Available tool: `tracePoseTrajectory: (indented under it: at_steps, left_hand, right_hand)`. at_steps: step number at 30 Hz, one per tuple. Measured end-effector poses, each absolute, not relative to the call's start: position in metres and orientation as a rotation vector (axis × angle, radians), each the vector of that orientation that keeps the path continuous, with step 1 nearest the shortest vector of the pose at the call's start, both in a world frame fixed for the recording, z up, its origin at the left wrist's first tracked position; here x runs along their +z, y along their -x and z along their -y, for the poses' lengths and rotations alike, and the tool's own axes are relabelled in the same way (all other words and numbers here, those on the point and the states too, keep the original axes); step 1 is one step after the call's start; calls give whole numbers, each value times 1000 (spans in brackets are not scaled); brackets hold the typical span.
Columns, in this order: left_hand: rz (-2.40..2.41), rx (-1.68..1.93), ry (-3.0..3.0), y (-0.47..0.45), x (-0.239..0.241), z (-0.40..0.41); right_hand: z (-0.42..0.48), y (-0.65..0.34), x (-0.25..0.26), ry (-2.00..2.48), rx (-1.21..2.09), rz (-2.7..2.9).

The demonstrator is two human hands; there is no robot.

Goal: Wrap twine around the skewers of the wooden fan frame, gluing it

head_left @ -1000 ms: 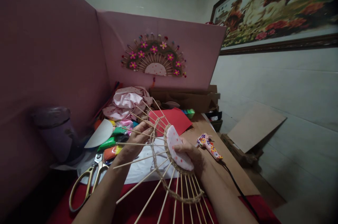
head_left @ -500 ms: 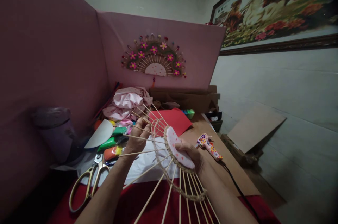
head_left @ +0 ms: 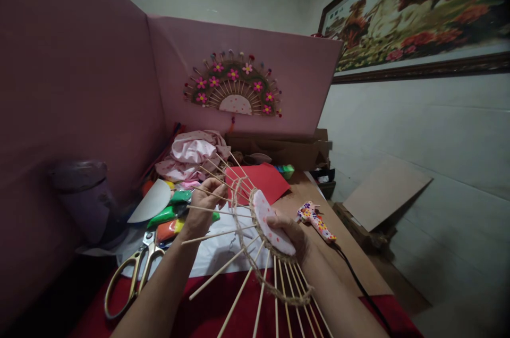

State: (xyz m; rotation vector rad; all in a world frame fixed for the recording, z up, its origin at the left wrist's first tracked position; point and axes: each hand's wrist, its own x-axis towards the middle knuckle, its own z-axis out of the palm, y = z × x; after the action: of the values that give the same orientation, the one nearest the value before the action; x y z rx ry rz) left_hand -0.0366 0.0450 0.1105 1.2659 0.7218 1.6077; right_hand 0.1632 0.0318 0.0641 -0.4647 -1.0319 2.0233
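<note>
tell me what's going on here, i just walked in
A person is holding a fan-shaped frame of thin sticks. The right hand grips the dotted half-round piece at its base. The left hand is among the sticks on the far side, fingers bent; whether it pinches anything is unclear. Twine arcs across the sticks. Scissors lie to the left, a flower-patterned glue gun to the right, and a flowered fan shows against the pink panel behind.

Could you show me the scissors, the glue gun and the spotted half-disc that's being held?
Gold-handled scissors (head_left: 150, 241): head view, on the metal near the pivot.
Flower-patterned glue gun (head_left: 317, 221): head view, on the middle of its body.
Spotted half-disc (head_left: 263, 212): head view, on its pale face.
</note>
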Motion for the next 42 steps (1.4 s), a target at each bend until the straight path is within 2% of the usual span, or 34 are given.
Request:
tracePoseTrajectory:
  at_steps: [11,25,42]
  left_hand:
    - [-597,1555,-1105,34,116,-36]
    - [-779,1541,-1353,33,112,-35]
    - [-623,1526,-1285,30,114,-32]
  right_hand:
    - [-33,-164,64,471,2031,1056]
    - [-31,-164,68,439,2047,1076]
    - [-31,-162,61,461,2085,1055]
